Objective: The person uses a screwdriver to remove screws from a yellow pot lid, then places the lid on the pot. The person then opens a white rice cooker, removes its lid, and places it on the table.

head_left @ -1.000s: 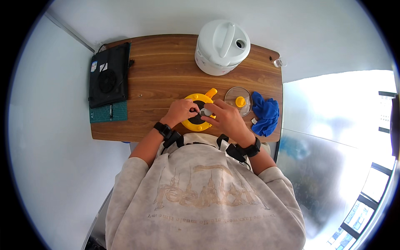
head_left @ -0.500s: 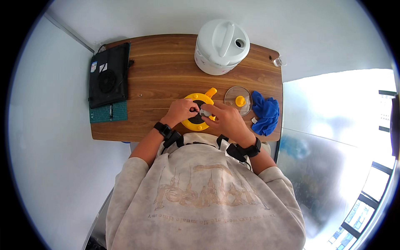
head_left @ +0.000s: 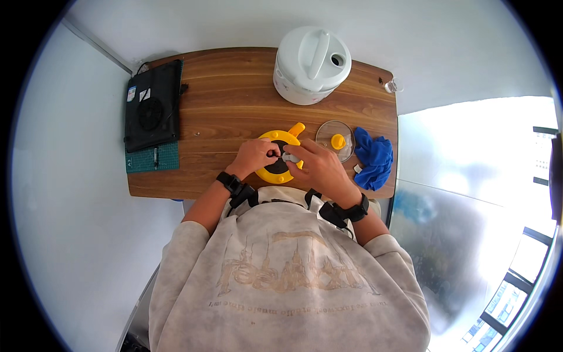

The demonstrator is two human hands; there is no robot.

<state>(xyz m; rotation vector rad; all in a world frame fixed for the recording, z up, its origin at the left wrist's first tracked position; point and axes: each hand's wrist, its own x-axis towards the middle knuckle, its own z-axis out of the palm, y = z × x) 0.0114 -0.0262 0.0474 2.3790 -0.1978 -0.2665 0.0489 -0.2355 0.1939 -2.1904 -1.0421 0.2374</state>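
Observation:
A round yellow pot (head_left: 276,178) with a dark centre, small knobs on its rim and an orange-yellow handle (head_left: 297,129) lies in front of me at the table's near edge. Over its left side, my left hand (head_left: 254,157) is closed in a pinch, fingertips at a small dark piece (head_left: 271,154) whose kind does not show. From the right, my right hand (head_left: 322,170) grips a small grey-white piece (head_left: 290,158) between thumb and fingers. The two pieces sit nearly tip to tip above the dark centre. Whether they touch, I cannot tell.
Right of the pot lies a glass lid (head_left: 338,141) with a yellow knob, then a blue cloth (head_left: 375,161). A white lidded container (head_left: 312,64) stands at the back. Far left, a black flat appliance (head_left: 153,105) overlaps a green mat (head_left: 167,158). A small glass (head_left: 390,87) stands back right.
The grey-white piece has turned slightly in my right hand, and its fingers have shifted a little. My left hand stays in place.

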